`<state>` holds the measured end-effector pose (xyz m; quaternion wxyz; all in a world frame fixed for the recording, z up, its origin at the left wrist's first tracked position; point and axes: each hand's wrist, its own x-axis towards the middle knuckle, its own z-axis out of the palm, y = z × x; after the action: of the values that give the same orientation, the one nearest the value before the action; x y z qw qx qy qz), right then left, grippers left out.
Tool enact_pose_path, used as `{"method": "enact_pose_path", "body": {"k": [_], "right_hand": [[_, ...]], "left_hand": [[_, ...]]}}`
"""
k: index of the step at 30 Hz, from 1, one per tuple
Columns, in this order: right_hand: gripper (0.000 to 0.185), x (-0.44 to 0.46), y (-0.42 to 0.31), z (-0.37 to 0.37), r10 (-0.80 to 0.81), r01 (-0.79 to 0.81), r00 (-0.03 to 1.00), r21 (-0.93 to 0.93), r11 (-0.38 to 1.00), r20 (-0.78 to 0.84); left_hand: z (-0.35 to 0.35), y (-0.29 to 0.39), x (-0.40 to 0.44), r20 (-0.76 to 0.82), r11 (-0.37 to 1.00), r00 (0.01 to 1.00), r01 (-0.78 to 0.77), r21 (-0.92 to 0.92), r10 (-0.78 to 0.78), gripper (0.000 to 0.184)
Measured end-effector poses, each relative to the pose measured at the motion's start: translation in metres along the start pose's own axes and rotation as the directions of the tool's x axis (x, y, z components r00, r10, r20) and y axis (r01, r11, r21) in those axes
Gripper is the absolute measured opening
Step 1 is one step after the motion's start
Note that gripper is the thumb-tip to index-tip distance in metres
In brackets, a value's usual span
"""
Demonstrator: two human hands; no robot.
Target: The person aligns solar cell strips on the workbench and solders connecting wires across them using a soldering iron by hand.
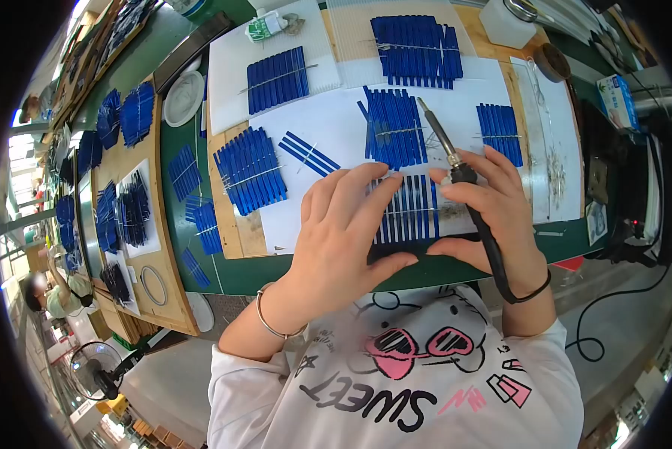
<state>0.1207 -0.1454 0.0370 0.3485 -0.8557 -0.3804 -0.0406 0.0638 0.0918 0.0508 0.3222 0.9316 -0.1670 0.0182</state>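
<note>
A row of narrow blue strips point(407, 213) lies side by side near the table's front edge, between my hands. My left hand point(347, 221) rests at its left side, fingertips on the strips' upper end and thumb near the lower left. In my right hand point(493, 206) is a black-handled soldering iron point(464, 176), its tip pointing up and away; the right thumb reaches toward the strips' lower right corner. Just beyond lies a bundle of blue strips point(394, 129) with a thin wire across it. Three loose blue strips point(310, 153) lie at the left under a short wire.
More wired blue bundles point(252, 170) lie around the white sheet, also on a wooden board point(167, 299) at left. At the back stand a white container point(504, 22) and a small bottle point(265, 28). A round dish point(184, 99) sits left; a black cable point(598, 299) hangs right.
</note>
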Motion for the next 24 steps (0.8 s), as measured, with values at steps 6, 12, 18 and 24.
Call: {"method": "enact_pose_path", "body": {"k": [6, 12, 18, 24], "right_hand": [[0.066, 0.0014, -0.0012, 0.0012, -0.006, 0.006, 0.999, -0.015, 1.0, 0.032], [0.066, 0.0007, -0.0029, 0.0041, -0.011, 0.013, 0.999, -0.069, 0.998, 0.031], [0.067, 0.0008, -0.0037, 0.0044, -0.026, 0.028, 0.999, -0.096, 0.995, 0.02], [0.068, 0.001, -0.0035, 0.0038, -0.03, 0.032, 0.999, -0.099, 0.995, 0.023]], "left_hand": [[0.0028, -0.0051, -0.0052, 0.144, 0.933, 0.951, -0.3, 0.202, 0.274, 0.062], [0.0063, -0.005, -0.0045, 0.183, 0.922, 0.944, -0.312, 0.229, 0.274, 0.061], [0.0064, -0.0044, -0.0047, 0.179, 0.926, 0.948, -0.301, 0.228, 0.264, 0.061], [0.0066, -0.0038, -0.0036, 0.173, 0.929, 0.95, -0.294, 0.223, 0.259, 0.06]]}}
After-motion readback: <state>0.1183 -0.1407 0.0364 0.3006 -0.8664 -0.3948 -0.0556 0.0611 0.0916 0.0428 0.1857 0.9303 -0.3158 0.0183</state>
